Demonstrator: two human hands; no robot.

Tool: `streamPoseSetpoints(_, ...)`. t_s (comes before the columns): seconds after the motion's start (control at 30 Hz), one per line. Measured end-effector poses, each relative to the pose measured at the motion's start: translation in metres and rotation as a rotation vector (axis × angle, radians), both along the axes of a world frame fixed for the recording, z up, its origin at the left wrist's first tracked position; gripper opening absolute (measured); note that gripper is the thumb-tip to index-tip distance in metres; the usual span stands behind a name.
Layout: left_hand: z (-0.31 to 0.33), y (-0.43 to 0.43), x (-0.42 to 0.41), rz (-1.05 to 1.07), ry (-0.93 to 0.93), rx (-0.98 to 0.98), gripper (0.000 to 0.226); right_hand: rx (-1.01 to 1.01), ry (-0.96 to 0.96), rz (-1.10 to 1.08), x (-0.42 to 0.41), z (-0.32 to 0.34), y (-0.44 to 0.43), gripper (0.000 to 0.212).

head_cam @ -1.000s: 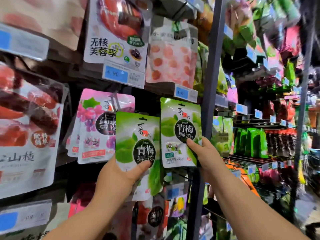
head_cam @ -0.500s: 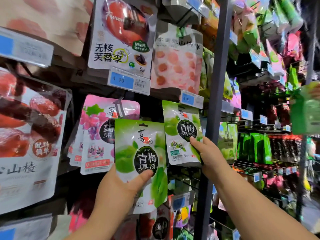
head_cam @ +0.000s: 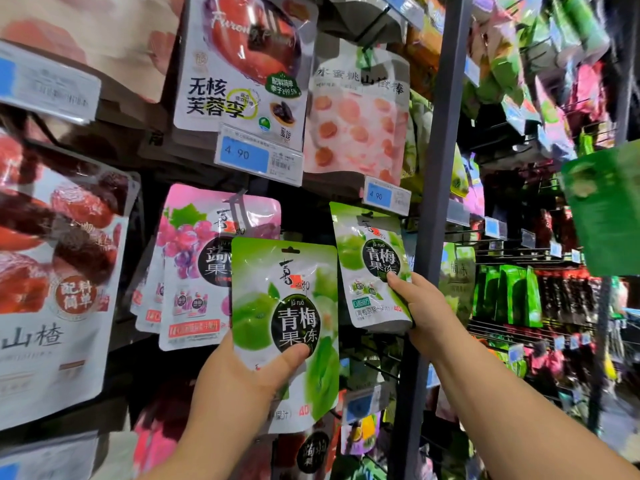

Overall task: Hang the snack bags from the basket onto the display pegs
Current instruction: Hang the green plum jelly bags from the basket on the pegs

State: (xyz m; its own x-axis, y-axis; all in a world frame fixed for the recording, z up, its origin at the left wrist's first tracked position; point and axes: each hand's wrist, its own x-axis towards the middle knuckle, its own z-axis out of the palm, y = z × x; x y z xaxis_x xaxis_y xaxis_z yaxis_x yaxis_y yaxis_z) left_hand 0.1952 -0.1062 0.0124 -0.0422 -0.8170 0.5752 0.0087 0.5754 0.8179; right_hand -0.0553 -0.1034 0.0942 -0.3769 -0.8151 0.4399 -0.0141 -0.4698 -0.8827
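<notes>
In a shop aisle, your left hand [head_cam: 242,379] grips a glossy green plastic plum-jelly snack bag [head_cam: 284,317] near its bottom, thumb curled across the front and fingers hidden behind. Its black hang slot [head_cam: 290,251] is not yet on a peg. Raise it and thread the slot squarely. To the right, a matching green hanging bag [head_cam: 372,268] sits below a blue price tag [head_cam: 386,197], its lower corner pinched by your right hand [head_cam: 422,313]. Ease that bag aside to expose the peg.

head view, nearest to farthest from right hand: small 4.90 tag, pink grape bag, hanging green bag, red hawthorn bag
1. hanging green bag, gripped
2. small 4.90 tag, just above
3. pink grape bag, left
4. red hawthorn bag, far left
</notes>
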Motion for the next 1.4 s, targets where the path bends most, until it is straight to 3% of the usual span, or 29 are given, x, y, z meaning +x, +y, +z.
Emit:
streamPoseSetpoints(0.4, 0.001, 0.004, -0.005, -0.07, 0.067, -0.003, 0.022, 0.091, 0.154, -0.109, -0.002, -0.003, -0.027, 0.027)
streamPoseSetpoints(0.6, 0.003, 0.006, -0.02, -0.121, 0.067, 0.006, 0.025, 0.193, 0.256, -0.234, -0.006, -0.016, -0.04, 0.051)
streamPoseSetpoints(0.67, 0.004, 0.003, -0.027, -0.116, 0.051, -0.005, 0.029, 0.173, 0.227, -0.306, -0.004, -0.021, -0.04, 0.05)
streamPoseSetpoints(0.8, 0.009, -0.003, -0.04, -0.118, 0.061, 0.028, 0.032, -0.013, 0.397, -0.474, 0.009, -0.031, -0.016, 0.028)
streamPoseSetpoints(0.87, 0.013, -0.006, -0.047, -0.134, 0.066, 0.017, 0.029, -0.077, 0.381, -0.416, 0.017, -0.039, -0.003, 0.02)
streamPoseSetpoints(0.97, 0.022, -0.01, -0.06, -0.141, 0.091, -0.012, 0.025, -0.005, 0.305, -0.11, 0.024, -0.047, 0.009, 0.032)
streamPoseSetpoints(1.1, 0.034, -0.013, -0.079, -0.172, 0.123, 0.031, 0.033, -0.019, 0.205, 0.069, 0.024, -0.049, 0.02, 0.03)
streamPoseSetpoints(1.4, 0.067, -0.015, -0.107, -0.203, 0.089, 0.056, 0.029, -0.142, 0.004, -0.028, 0.007, -0.035, 0.015, 0.02)
